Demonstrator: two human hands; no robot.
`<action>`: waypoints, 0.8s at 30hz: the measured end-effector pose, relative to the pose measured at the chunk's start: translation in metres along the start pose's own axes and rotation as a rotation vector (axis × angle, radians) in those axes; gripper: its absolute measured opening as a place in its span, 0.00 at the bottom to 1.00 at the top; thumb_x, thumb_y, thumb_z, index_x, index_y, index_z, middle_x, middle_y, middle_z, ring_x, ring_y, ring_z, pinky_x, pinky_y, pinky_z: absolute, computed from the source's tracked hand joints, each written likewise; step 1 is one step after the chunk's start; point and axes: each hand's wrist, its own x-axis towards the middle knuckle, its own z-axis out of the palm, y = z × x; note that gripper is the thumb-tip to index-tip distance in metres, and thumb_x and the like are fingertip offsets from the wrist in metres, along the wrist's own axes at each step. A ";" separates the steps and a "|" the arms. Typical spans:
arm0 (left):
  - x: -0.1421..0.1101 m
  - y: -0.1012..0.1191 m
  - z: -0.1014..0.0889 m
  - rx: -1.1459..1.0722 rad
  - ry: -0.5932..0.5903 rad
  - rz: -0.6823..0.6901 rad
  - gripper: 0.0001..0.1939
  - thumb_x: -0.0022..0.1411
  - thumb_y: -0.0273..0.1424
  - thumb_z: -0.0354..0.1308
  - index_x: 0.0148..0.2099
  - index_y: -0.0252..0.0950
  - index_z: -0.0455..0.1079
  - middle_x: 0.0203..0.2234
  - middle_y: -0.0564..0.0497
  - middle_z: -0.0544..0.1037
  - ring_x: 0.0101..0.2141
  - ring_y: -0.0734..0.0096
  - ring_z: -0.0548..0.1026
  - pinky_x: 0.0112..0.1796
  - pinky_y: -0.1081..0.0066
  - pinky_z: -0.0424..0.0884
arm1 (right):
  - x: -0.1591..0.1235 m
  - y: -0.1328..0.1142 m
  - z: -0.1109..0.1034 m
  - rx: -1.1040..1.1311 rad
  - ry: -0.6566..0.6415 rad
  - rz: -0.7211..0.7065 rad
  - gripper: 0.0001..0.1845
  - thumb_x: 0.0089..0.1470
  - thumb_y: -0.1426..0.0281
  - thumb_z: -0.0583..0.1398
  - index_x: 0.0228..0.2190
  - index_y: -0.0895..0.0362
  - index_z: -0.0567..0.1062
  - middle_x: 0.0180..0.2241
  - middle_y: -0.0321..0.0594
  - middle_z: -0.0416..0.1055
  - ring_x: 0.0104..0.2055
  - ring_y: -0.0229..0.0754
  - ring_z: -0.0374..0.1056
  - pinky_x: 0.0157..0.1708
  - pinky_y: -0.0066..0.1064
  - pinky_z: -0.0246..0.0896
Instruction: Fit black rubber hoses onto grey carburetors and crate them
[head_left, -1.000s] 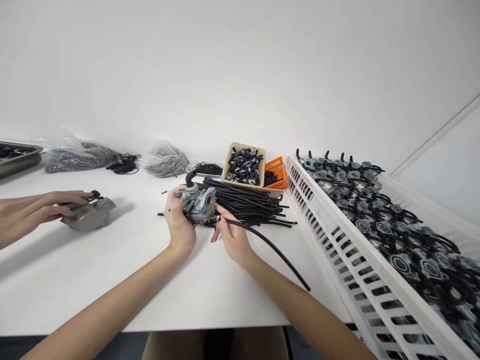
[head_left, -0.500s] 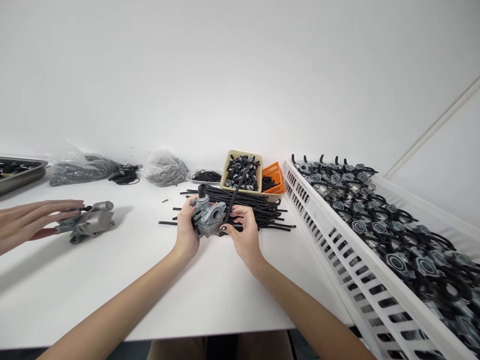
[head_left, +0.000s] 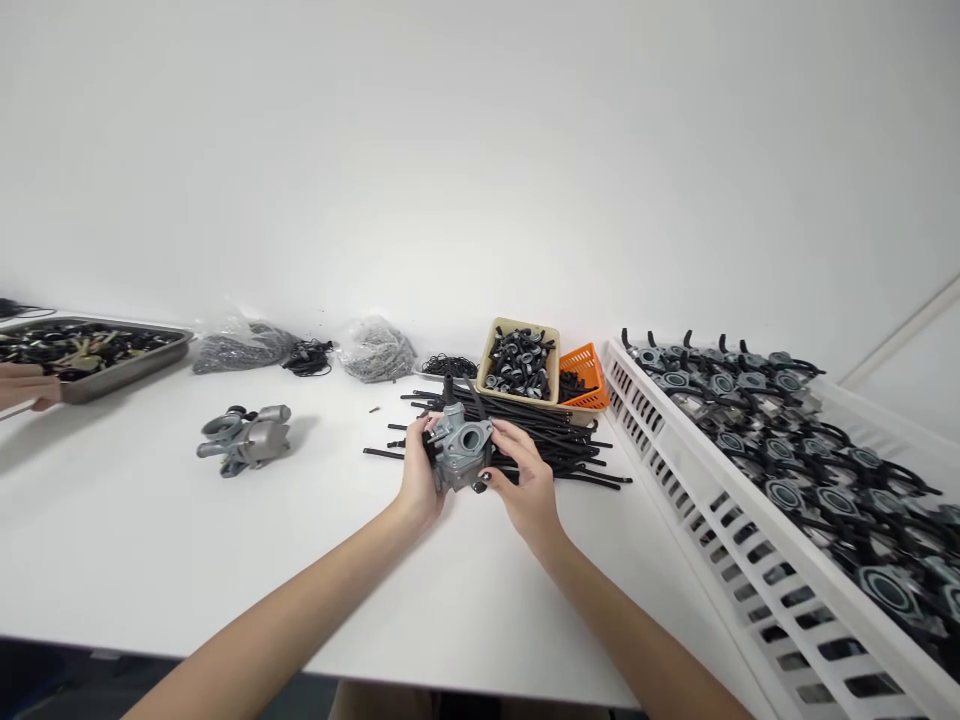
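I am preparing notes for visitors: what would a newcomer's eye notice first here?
Probably the long white crate on the right, crowded with metal parts. Next, the grey metal piece in both hands at the centre. Behind them, the orange basket gives the brightest colour.

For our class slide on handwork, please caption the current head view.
Left hand and right hand hold a carburetor in front of black hoses, beside a white crate of similar carburetors.
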 end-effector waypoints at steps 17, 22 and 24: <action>0.003 -0.011 -0.009 -0.167 -0.164 -0.529 0.23 0.63 0.47 0.49 0.36 0.32 0.72 0.26 0.44 0.80 0.27 0.62 0.78 0.34 0.65 0.75 | 0.006 -0.021 -0.007 0.334 -0.268 0.242 0.60 0.31 0.55 0.74 0.63 0.51 0.56 0.60 0.54 0.63 0.61 0.56 0.62 0.57 0.47 0.61; 0.005 -0.010 -0.012 -0.160 -0.276 -0.592 0.30 0.60 0.54 0.48 0.40 0.30 0.72 0.27 0.41 0.80 0.25 0.58 0.78 0.26 0.62 0.75 | 0.007 -0.015 -0.006 0.350 -0.200 0.283 0.63 0.30 0.50 0.73 0.63 0.53 0.55 0.58 0.55 0.65 0.58 0.57 0.65 0.54 0.48 0.64; 0.006 -0.009 -0.012 -0.145 -0.275 -0.565 0.26 0.61 0.49 0.49 0.41 0.30 0.71 0.27 0.41 0.80 0.23 0.59 0.77 0.22 0.62 0.74 | 0.008 -0.008 -0.006 0.338 -0.117 0.287 0.61 0.32 0.48 0.72 0.63 0.55 0.56 0.56 0.56 0.68 0.58 0.57 0.66 0.56 0.49 0.62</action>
